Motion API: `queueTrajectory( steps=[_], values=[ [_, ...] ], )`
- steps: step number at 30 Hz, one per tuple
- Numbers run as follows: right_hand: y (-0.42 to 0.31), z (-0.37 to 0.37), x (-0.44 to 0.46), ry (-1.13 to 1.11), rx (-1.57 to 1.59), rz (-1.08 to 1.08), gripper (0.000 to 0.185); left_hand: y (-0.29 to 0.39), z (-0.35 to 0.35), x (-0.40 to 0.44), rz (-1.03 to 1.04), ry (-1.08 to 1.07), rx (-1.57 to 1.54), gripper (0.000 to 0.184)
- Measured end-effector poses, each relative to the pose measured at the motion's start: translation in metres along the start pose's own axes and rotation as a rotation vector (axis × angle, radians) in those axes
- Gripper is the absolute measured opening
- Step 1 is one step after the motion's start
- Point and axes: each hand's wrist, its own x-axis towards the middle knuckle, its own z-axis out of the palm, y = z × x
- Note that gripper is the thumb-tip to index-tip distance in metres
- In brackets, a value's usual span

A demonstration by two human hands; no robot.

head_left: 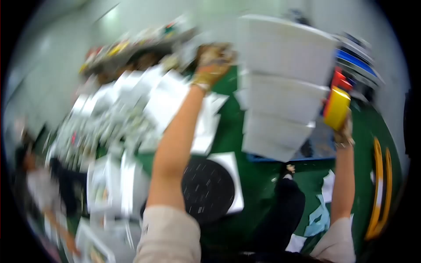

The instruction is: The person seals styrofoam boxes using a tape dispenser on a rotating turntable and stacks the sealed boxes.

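My right hand [345, 130], in a work glove, grips a red tape dispenser [340, 81] that carries a roll of yellow tape [337, 108]. It is beside the right side of a tall stack of white foam boxes [280, 103]. My left hand [213, 62], also gloved, is raised to the left of the stack, apart from it. Motion blur smears its fingers, so its grip does not show. The stack stands at a blue pallet [322, 151].
To the left lie many wrapped goods [109, 125] and white sheets or boxes [171, 96]. A black round stool top [208, 188] is near my legs. Yellow bars [377, 188] and paper scraps [319, 219] lie on the green floor. Another person [44, 188] is at far left.
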Motion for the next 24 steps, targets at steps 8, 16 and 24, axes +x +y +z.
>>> queueTrajectory(
  steps=[8,16,24],
  values=[
    [0.152,0.142,-0.146,-0.301,0.201,0.925,0.062,0.244,-0.154,-0.517,-0.995,0.427,0.730,0.022],
    [0.152,0.529,-0.243,-0.764,0.775,1.275,0.062,0.495,-0.265,-0.535,-0.957,1.116,1.436,0.033],
    [0.188,0.698,-0.385,-1.104,0.836,1.497,0.046,0.610,-0.383,-0.751,-2.191,0.772,1.126,0.051]
  ],
)
